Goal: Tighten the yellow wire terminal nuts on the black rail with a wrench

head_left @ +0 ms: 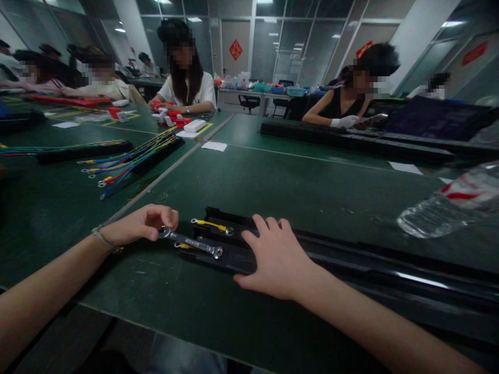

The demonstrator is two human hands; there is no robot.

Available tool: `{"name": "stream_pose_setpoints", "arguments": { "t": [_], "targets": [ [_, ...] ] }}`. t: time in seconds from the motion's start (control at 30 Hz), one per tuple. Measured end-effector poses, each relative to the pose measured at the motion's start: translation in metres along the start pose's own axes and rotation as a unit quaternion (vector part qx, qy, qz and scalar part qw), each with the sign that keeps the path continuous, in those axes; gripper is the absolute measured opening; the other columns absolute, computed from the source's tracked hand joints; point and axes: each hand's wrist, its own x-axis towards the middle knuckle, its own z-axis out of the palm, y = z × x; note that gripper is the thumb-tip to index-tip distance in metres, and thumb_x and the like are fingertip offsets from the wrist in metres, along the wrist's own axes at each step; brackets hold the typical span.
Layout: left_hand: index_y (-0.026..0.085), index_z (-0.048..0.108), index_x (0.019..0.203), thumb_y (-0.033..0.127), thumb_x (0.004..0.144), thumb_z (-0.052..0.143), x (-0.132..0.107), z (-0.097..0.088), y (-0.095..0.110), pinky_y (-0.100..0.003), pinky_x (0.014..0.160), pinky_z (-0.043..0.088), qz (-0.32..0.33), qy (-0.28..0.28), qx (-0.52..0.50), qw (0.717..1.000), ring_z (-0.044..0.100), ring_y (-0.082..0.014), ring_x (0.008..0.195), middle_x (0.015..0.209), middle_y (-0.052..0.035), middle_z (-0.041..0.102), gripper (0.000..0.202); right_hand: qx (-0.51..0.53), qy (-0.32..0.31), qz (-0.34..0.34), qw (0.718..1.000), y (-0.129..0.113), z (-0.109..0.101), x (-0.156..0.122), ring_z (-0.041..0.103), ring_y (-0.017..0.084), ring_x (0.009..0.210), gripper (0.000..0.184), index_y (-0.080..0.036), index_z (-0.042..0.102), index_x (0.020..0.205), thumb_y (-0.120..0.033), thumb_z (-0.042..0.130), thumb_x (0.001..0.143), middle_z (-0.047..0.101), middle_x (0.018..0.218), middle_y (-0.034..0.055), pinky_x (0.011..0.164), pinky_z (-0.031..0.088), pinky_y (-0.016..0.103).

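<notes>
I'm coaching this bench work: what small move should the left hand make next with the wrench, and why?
Probably swing the wrench a little about its far end. The left hand pinches its near end; the far end sits on the black rail beside a yellow wire, and the right hand presses flat on the rail, seemingly steadying it.

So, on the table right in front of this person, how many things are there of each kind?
Wrench: 1, its end pinched by the left hand
Yellow wires: 2, one mostly hidden under the wrench
Black rail: 1, under the right hand
Plastic bottle: 1, lying down
Total: 5
</notes>
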Motion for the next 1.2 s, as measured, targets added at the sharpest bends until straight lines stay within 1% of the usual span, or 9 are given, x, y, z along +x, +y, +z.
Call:
{"name": "stream_pose_setpoints", "arguments": {
  "t": [0.13, 0.23, 0.33, 0.53, 0.67, 0.77, 0.93, 1.07, 1.2],
  "targets": [
    [0.017, 0.057, 0.071, 0.029, 0.059, 0.073, -0.0005, -0.0007, -0.0002, -0.025, 0.055, 0.035, -0.002, -0.047, -0.005, 0.999, 0.046, -0.015, 0.064, 0.067, -0.0002, 0.051, 0.024, 0.002, 0.013, -0.003, 1.0, 0.0004, 0.0, -0.0008, 0.034, 0.038, 0.108, 0.073, -0.017, 0.052, 0.112, -0.067, 0.039, 0.061, 0.036, 0.126, 0.0208, 0.083, 0.024, 0.054],
    [0.017, 0.056, 0.068, 0.028, 0.056, 0.075, -0.0009, 0.0018, 0.0022, -0.026, 0.056, 0.036, -0.009, -0.074, -0.004, 0.997, 0.046, -0.015, 0.063, 0.067, -0.0004, 0.052, 0.025, 0.004, 0.011, -0.003, 1.0, 0.0011, 0.0002, -0.0008, 0.035, 0.038, 0.108, 0.072, -0.018, 0.052, 0.112, -0.067, 0.039, 0.061, 0.037, 0.125, 0.02, 0.083, 0.025, 0.054],
    [0.018, 0.056, 0.068, 0.027, 0.056, 0.076, -0.0011, 0.0038, 0.004, -0.026, 0.056, 0.036, -0.012, -0.084, -0.004, 0.996, 0.045, -0.0151, 0.063, 0.067, -0.0004, 0.052, 0.025, 0.003, 0.018, -0.006, 1.0, 0.0018, 0.0015, -0.0005, 0.035, 0.038, 0.108, 0.072, -0.018, 0.052, 0.112, -0.068, 0.039, 0.061, 0.037, 0.125, 0.0198, 0.083, 0.025, 0.054],
    [0.018, 0.057, 0.067, 0.028, 0.056, 0.076, -0.0003, 0.0033, 0.0029, -0.026, 0.056, 0.035, -0.017, -0.083, -0.003, 0.996, 0.045, -0.0153, 0.063, 0.067, -0.0005, 0.052, 0.024, 0.001, 0.026, -0.007, 1.0, 0.0017, 0.0036, -0.0003, 0.036, 0.039, 0.107, 0.072, -0.017, 0.053, 0.111, -0.067, 0.04, 0.061, 0.037, 0.125, 0.0217, 0.082, 0.026, 0.055],
    [0.019, 0.058, 0.071, 0.031, 0.057, 0.074, -0.0003, 0.0031, 0.0026, -0.026, 0.056, 0.035, -0.023, -0.072, -0.001, 0.997, 0.045, -0.0157, 0.064, 0.068, -0.0006, 0.052, 0.024, -0.002, 0.028, -0.015, 0.999, 0.0013, 0.0041, 0.0006, 0.035, 0.039, 0.108, 0.073, -0.017, 0.052, 0.112, -0.068, 0.038, 0.061, 0.036, 0.126, 0.0216, 0.083, 0.024, 0.055],
    [0.019, 0.059, 0.073, 0.034, 0.059, 0.072, -0.0007, 0.0032, 0.0028, -0.025, 0.056, 0.035, -0.029, -0.056, 0.004, 0.998, 0.045, -0.0157, 0.064, 0.069, -0.0007, 0.052, 0.025, -0.003, 0.026, -0.008, 1.0, 0.0011, 0.0038, 0.0007, 0.036, 0.039, 0.107, 0.073, -0.017, 0.053, 0.111, -0.068, 0.039, 0.061, 0.037, 0.125, 0.0215, 0.082, 0.025, 0.054],
    [0.017, 0.059, 0.077, 0.038, 0.064, 0.067, -0.0002, 0.0026, 0.0016, -0.024, 0.056, 0.035, -0.033, -0.004, 0.018, 0.999, 0.045, -0.0143, 0.064, 0.071, -0.0006, 0.051, 0.026, -0.002, 0.03, -0.007, 1.0, 0.0007, 0.0031, -0.0002, 0.036, 0.039, 0.106, 0.072, -0.018, 0.053, 0.11, -0.067, 0.04, 0.06, 0.038, 0.124, 0.0212, 0.082, 0.026, 0.054],
    [0.015, 0.059, 0.075, 0.039, 0.066, 0.065, -0.0001, 0.0012, -0.0004, -0.023, 0.057, 0.035, -0.038, 0.035, 0.03, 0.998, 0.044, -0.0131, 0.062, 0.07, -0.0005, 0.05, 0.026, -0.007, 0.044, -0.004, 0.999, -0.0001, 0.0041, -0.0001, 0.038, 0.038, 0.105, 0.07, -0.017, 0.055, 0.107, -0.066, 0.042, 0.059, 0.039, 0.123, 0.0214, 0.081, 0.026, 0.053],
    [0.015, 0.06, 0.083, 0.037, 0.068, 0.064, -0.001, -0.0012, -0.0028, -0.023, 0.058, 0.036, -0.047, 0.058, 0.038, 0.997, 0.046, -0.0123, 0.063, 0.074, -0.0014, 0.052, 0.027, -0.007, 0.044, -0.006, 0.999, 0.0002, 0.0041, 0.0004, 0.037, 0.038, 0.105, 0.071, -0.017, 0.054, 0.108, -0.067, 0.041, 0.06, 0.039, 0.123, 0.0212, 0.081, 0.026, 0.053]
  ]
}}
